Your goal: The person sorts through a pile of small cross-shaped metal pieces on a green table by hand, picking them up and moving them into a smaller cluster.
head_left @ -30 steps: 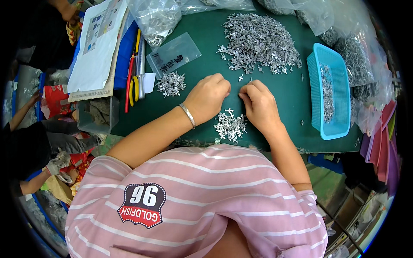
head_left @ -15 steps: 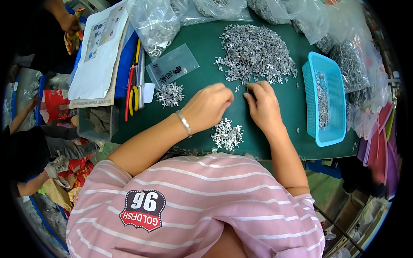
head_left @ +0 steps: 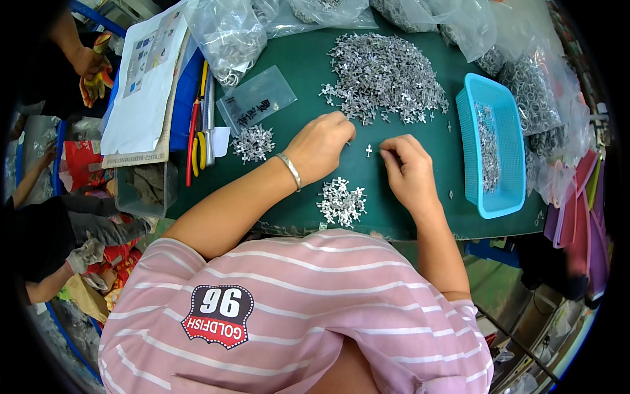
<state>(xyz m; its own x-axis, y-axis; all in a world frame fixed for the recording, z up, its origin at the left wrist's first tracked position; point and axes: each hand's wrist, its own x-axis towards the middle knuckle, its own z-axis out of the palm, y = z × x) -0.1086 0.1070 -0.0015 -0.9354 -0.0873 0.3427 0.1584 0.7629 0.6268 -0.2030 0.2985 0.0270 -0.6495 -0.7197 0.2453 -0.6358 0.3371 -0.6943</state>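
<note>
A single small silver cross-shaped metal piece lies on the green table between my hands. Left of it is my left hand, its fingers curled inward and the tips mostly hidden. Just right of the piece, my right hand has thumb and fingertips pressed together; whatever they may hold is too small to make out. Beyond both hands spreads a large heap of the same metal pieces. Close to my body sits a small pile of crosses, and another small pile lies beyond my left forearm.
A turquoise basket with small metal parts stands at the right. Bags of metal rings line the back and right. At the left are a zip bag, yellow-handled pliers, papers and a clear bin. Other people are farther left.
My right hand has drawn back from the heap's edge, toward me and slightly right. A lone cross now lies nearer me, between the hands. The left hand has barely shifted.
</note>
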